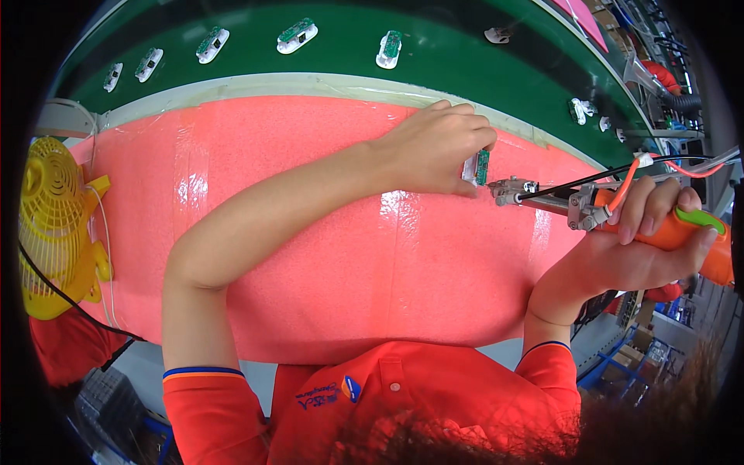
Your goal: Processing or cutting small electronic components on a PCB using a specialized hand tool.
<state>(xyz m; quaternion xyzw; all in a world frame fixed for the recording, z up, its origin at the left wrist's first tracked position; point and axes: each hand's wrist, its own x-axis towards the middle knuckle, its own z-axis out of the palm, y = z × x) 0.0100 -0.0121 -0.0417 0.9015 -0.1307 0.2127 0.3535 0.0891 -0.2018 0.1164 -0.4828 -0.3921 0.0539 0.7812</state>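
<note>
My left hand (442, 147) grips a small white plastic part with a green circuit board (482, 168) on it, tilted on edge above the pink mat (310, 310). The fingers wrap over its far side and the thumb presses from the near side. In my right hand (643, 252) is an orange-handled powered screwdriver (554, 198) with a green lever, a metal nose and hoses attached. Its tip points left and ends right beside the circuit board; whether the two touch I cannot tell.
Beyond the mat runs a green conveyor belt (248, 70) carrying several white parts with circuit boards (297, 36). A yellow fan (58, 225) stands at the left edge, its cable near my left elbow. Hoses and black cables (612, 174) trail off to the right.
</note>
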